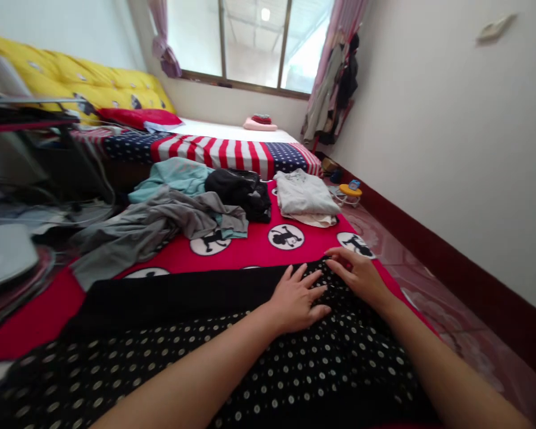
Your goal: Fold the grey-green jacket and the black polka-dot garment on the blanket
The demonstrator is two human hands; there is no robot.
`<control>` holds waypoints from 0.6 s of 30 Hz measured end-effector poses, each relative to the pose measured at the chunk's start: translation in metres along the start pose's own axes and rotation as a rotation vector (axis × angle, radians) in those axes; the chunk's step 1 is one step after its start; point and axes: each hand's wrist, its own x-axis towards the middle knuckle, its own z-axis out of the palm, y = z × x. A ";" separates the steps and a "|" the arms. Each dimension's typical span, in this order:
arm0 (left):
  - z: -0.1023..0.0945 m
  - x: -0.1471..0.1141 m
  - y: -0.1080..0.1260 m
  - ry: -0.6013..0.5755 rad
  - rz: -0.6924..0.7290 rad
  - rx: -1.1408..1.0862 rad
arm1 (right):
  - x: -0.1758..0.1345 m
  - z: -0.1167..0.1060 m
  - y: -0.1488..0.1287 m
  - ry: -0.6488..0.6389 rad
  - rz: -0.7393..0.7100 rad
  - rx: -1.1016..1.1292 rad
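Observation:
A black garment with pale dots (290, 372) lies spread across the near part of a red cloth with round monkey prints (254, 256). Its far side has a plain black strip (187, 298). My left hand (297, 301) rests flat on the dotted fabric, fingers spread. Just right of it, my right hand (360, 275) pinches the garment's far right edge between thumb and fingers. The kind of garment is not clear.
Beyond it lie a crumpled grey garment (174, 217), a light blue one (174, 177), a black one (239, 190) and a folded light grey stack (306, 193). A bed with a striped cover (218, 152) stands behind. A small yellow stool (351, 190) is by the right wall.

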 end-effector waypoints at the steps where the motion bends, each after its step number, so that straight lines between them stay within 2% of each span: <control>1: -0.004 -0.003 -0.001 -0.011 0.020 -0.017 | 0.000 0.003 0.004 -0.082 0.003 -0.033; 5: -0.034 -0.029 -0.021 -0.104 0.077 -0.153 | 0.004 0.019 0.036 -0.151 0.075 -0.053; 7: -0.057 -0.056 -0.041 -0.067 0.042 -0.196 | 0.004 0.023 0.046 -0.159 0.092 -0.049; 9: -0.082 -0.093 -0.066 0.024 -0.023 -0.165 | 0.002 0.023 0.049 -0.169 0.114 -0.052; 11: -0.107 -0.136 -0.094 0.131 -0.143 -0.058 | 0.000 0.021 0.048 -0.167 0.124 -0.065; 14: -0.141 -0.202 -0.130 0.252 -0.425 0.112 | 0.007 0.015 0.049 -0.192 0.106 -0.094; 16: -0.161 -0.240 -0.141 0.281 -0.596 0.171 | 0.016 0.010 0.047 -0.274 0.097 -0.160; 18: -0.175 -0.269 -0.141 0.320 -0.764 0.244 | 0.025 0.008 0.037 -0.313 0.051 -0.286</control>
